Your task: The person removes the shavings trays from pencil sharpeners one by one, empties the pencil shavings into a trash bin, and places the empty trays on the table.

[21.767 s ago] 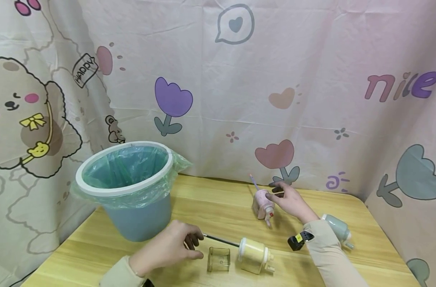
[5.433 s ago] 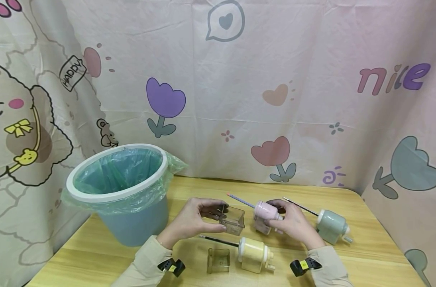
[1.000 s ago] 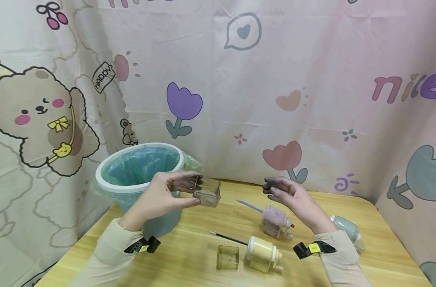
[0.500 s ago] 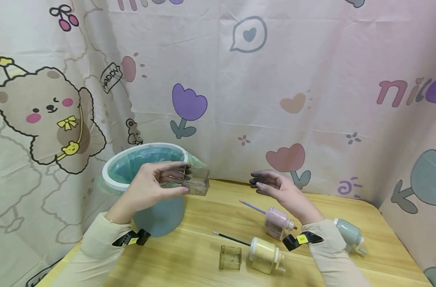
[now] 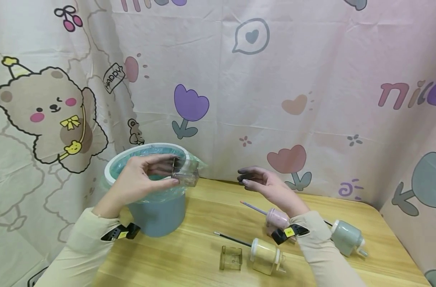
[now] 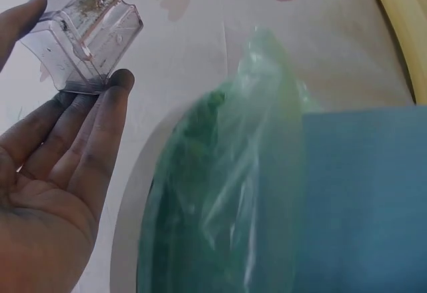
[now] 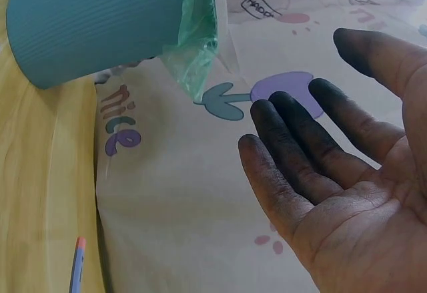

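Observation:
My left hand (image 5: 137,177) pinches a clear plastic shavings drawer (image 5: 185,173) between thumb and fingertips, in front of the bin's right rim. The left wrist view shows dark and tan shavings in the drawer (image 6: 90,29). My right hand (image 5: 266,185) hovers with relaxed fingers, holding nothing. Its fingertips (image 7: 267,116) are smudged black. Below it lies a pink crank pencil sharpener (image 5: 275,217), partly hidden by the wrist camera, with a purple pencil (image 5: 254,207) in it. The blue bin (image 5: 158,217) is lined with a green plastic bag (image 5: 167,195).
A yellow sharpener (image 5: 264,255) with a black pencil (image 5: 234,239) stands at the front, beside its yellowish drawer (image 5: 231,258). To the right is a grey-green sharpener (image 5: 347,237), partly behind the right sleeve. A printed curtain (image 5: 232,99) hangs behind the wooden table (image 5: 167,259).
Earlier, my right hand was on the pink sharpener beside the drawer in my left hand. Since then, the left hand has carried the drawer up and left to the bin; the right has followed leftward.

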Motion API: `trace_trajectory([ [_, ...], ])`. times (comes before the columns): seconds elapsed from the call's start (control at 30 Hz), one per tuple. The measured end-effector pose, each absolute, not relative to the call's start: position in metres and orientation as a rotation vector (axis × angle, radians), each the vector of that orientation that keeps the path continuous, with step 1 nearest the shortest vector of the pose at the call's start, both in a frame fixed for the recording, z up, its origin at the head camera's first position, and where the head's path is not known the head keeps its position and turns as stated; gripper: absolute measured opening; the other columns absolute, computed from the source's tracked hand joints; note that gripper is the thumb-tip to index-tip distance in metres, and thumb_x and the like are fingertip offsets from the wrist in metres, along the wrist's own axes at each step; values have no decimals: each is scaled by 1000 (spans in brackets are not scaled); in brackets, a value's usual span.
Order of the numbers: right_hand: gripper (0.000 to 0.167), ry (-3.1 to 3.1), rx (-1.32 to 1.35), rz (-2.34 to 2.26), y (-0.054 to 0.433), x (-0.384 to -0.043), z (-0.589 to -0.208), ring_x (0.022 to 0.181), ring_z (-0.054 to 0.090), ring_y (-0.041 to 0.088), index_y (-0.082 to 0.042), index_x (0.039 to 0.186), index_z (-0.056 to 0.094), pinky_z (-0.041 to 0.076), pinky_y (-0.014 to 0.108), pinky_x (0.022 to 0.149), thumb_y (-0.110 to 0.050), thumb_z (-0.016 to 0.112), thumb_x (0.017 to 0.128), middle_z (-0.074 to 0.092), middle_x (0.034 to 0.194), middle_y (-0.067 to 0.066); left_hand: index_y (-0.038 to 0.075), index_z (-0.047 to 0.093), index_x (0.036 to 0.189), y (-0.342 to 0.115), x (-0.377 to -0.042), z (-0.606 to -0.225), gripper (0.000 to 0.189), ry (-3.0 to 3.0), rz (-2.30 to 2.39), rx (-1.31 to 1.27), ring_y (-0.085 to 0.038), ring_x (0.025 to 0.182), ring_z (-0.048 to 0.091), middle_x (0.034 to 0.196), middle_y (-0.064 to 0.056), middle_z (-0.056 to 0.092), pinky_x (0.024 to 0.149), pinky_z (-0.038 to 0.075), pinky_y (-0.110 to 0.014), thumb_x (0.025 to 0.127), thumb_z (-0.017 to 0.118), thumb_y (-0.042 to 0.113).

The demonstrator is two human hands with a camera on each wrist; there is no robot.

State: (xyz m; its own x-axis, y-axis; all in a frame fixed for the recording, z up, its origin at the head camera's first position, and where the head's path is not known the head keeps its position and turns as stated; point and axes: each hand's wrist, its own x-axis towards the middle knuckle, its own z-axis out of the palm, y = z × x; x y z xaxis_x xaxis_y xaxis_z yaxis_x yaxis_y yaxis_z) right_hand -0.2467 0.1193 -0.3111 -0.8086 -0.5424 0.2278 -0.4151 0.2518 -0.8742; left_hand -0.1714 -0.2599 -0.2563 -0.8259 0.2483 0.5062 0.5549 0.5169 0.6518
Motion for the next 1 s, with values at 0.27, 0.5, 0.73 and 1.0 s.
trace_trajectory([
  [0.27, 46, 2382, -999, -1586, 99, -252, -304, 127, 72, 25, -11, 149, 59, 56, 39, 114, -26, 68, 107, 70, 142, 13, 6, 69, 141, -277, -171, -249, 61, -2429, -1220, -588, -2, 98, 78, 114, -14, 82, 84, 64, -18, 86, 93, 16],
  [0.5, 40, 2372, -1047, -1563, 76, -256, -296, 128, 71, 25, -14, 145, 63, 57, 42, 112, -25, 68, 107, 73, 137, 9, 6, 69, 141, -295, -174, -247, 63, -2430, -1149, -542, 0, 95, 78, 112, -17, 82, 82, 63, -17, 85, 94, 17],
  [0.73, 40, 2403, -1098, -1519, 49, -261, -290, 123, 73, 23, -13, 143, 66, 59, 40, 109, -26, 70, 105, 75, 134, 9, 14, 70, 142, -312, -174, -245, 64, -2442, -1031, -467, 5, 93, 76, 112, -15, 82, 79, 61, -12, 84, 95, 23],
  [1.0, 45, 2441, -1130, -1468, 19, -266, -283, 119, 74, 22, -7, 143, 66, 60, 36, 105, -27, 72, 104, 75, 133, 12, 12, 72, 140, -330, -175, -241, 64, -2481, -899, -341, 16, 89, 70, 110, -14, 83, 73, 55, -7, 83, 95, 32],
])
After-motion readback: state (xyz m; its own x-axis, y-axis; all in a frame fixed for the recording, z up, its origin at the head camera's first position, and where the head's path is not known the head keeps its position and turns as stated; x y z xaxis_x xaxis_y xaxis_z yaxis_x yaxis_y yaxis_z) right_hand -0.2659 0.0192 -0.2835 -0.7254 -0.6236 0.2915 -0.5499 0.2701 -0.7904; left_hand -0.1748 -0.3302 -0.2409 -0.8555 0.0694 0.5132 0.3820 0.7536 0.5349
